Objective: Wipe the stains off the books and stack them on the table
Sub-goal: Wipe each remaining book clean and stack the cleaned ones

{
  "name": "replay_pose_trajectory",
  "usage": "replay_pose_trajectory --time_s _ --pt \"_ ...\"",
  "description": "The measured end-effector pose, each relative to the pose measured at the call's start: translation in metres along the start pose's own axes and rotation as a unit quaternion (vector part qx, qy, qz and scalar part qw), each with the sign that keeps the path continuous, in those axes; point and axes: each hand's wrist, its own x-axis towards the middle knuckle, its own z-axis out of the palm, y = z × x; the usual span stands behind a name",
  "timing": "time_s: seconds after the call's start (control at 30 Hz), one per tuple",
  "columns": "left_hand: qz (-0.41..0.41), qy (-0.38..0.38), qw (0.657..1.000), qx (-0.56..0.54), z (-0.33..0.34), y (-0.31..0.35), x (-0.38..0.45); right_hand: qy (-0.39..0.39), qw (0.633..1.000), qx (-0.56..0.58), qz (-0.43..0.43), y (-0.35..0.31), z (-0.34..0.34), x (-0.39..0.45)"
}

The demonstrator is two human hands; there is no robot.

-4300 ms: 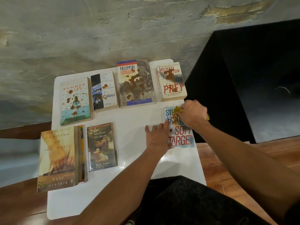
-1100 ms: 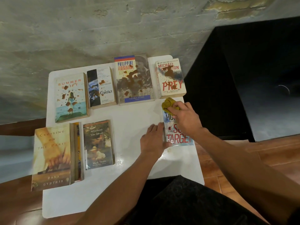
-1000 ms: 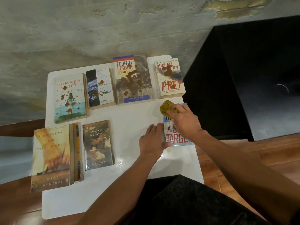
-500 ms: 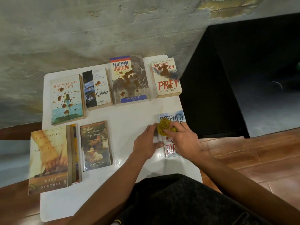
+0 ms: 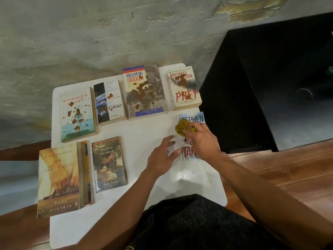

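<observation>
A person's right hand (image 5: 201,141) grips a wadded yellow cloth (image 5: 182,128) against the Stephen Hunter paperback (image 5: 191,118) at the right edge of the white table (image 5: 149,134). The left hand (image 5: 162,156), fingers spread flat, rests at the book's left edge. Stained paperbacks, including "Prey" (image 5: 184,88) and "Contact" (image 5: 110,101), line the far side.

Four books (image 5: 146,91) lie behind, seemingly three stacked front-left on table (image 5: 144,130).

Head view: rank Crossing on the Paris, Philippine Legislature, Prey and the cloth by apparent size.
1. Crossing on the Paris, though nearest the camera
2. Philippine Legislature
3. Prey
4. cloth
</observation>
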Motion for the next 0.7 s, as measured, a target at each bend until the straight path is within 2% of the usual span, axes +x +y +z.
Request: replay_pose_trajectory --time_s 0.13,0.23,0.37,0.7 --pt "0.030 -0.027 0.995 0.091 0.005 0.002 -0.004 -0.019 1.000 -0.014 0.007 0.002 -0.002 0.012" --pt "0.008 -0.002 0.986 0.164 0.013 0.004 -0.008 -0.030 0.999 -0.020 0.006 0.002 -0.001 0.012" --pt "-0.008 0.045 0.979 0.200 0.020 0.014 -0.009 -0.043 0.999 -0.015 0.006 0.000 -0.001 0.012" --pt "-0.022 0.045 0.972 0.229 0.029 0.012 -0.003 -0.059 0.998 0.036 0.000 -0.009 0.006 -0.025"
